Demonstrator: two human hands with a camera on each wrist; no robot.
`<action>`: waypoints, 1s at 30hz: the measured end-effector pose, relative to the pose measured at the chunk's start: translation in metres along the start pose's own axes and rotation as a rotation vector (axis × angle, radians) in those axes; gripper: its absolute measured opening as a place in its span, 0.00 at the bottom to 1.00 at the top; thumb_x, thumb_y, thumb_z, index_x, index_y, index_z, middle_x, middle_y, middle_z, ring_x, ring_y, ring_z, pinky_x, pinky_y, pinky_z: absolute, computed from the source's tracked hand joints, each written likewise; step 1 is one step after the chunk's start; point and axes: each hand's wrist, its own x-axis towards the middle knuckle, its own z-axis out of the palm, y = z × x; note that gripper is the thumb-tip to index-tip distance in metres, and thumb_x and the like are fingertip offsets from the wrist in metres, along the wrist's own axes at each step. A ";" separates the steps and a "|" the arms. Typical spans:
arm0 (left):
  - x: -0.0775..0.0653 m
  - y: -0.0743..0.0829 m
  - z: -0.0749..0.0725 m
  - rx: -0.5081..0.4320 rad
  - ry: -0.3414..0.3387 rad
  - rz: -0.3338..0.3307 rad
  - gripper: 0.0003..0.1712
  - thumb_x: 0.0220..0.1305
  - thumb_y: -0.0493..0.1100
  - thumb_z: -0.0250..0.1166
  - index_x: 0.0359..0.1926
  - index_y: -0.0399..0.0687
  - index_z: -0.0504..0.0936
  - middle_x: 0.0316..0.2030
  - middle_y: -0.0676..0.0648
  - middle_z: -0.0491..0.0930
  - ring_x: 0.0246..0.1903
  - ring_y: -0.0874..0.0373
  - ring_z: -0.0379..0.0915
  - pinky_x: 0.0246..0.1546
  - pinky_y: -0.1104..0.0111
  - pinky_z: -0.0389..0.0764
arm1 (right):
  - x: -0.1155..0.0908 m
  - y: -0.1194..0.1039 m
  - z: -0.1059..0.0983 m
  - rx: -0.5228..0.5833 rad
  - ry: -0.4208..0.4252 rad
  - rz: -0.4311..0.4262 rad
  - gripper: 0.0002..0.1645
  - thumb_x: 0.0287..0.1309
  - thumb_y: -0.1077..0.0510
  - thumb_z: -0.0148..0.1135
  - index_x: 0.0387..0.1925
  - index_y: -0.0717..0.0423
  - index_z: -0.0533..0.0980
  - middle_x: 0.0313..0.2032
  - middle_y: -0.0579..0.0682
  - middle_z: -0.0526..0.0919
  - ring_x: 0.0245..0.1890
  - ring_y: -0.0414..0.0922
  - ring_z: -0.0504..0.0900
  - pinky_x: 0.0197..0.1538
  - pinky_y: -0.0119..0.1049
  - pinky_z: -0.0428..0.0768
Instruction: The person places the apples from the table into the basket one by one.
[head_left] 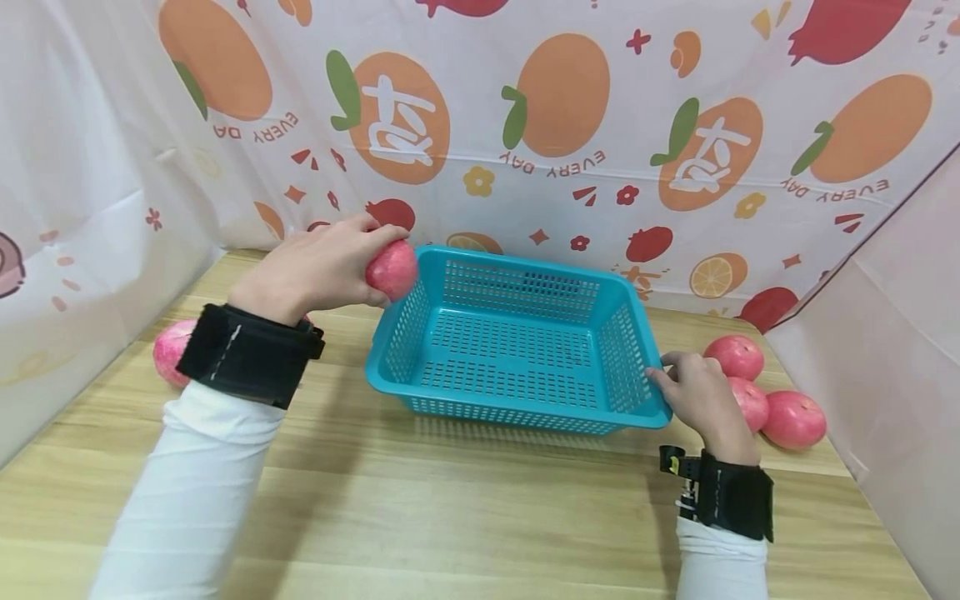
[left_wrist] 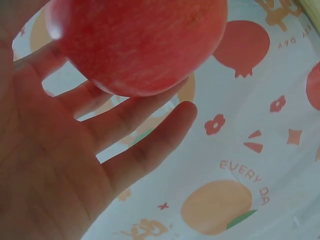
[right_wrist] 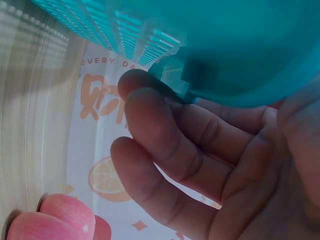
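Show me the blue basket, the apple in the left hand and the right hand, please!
Blue basket [head_left: 513, 354]: head view, on its bare bottom, inside.
Held apple [head_left: 393, 272]: head view, on the middle of its red skin.
Right hand [head_left: 702, 398]: head view, on the back of the hand.

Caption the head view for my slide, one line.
Left fingers hold an apple near a basket, while right fingers grip the basket's right end.
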 end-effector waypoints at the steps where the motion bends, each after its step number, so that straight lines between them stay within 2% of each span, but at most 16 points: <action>1: 0.002 0.000 0.001 -0.003 -0.003 0.001 0.43 0.41 0.49 0.72 0.60 0.52 0.65 0.47 0.42 0.68 0.40 0.45 0.67 0.34 0.48 0.76 | 0.000 0.000 0.000 0.003 -0.003 0.001 0.23 0.58 0.57 0.57 0.44 0.76 0.71 0.29 0.66 0.80 0.22 0.48 0.79 0.29 0.47 0.82; 11: 0.020 0.005 0.008 -0.001 -0.013 0.046 0.44 0.40 0.48 0.73 0.60 0.50 0.64 0.48 0.41 0.67 0.39 0.44 0.68 0.35 0.48 0.77 | 0.000 -0.001 -0.002 -0.002 -0.002 -0.013 0.22 0.57 0.58 0.58 0.44 0.76 0.71 0.29 0.65 0.81 0.21 0.46 0.78 0.27 0.44 0.82; 22: 0.040 0.009 0.024 -0.020 -0.050 0.082 0.46 0.38 0.50 0.73 0.61 0.51 0.64 0.48 0.42 0.67 0.40 0.46 0.67 0.37 0.51 0.78 | -0.002 -0.001 -0.001 0.003 -0.016 -0.006 0.23 0.57 0.57 0.58 0.45 0.76 0.71 0.29 0.65 0.81 0.22 0.47 0.78 0.29 0.46 0.82; 30: 0.051 0.011 0.026 -0.041 -0.071 0.092 0.46 0.37 0.49 0.74 0.60 0.51 0.64 0.47 0.42 0.68 0.41 0.47 0.67 0.38 0.51 0.77 | -0.002 -0.003 -0.001 0.006 -0.014 -0.009 0.24 0.57 0.57 0.58 0.45 0.77 0.70 0.30 0.65 0.80 0.22 0.47 0.79 0.29 0.47 0.82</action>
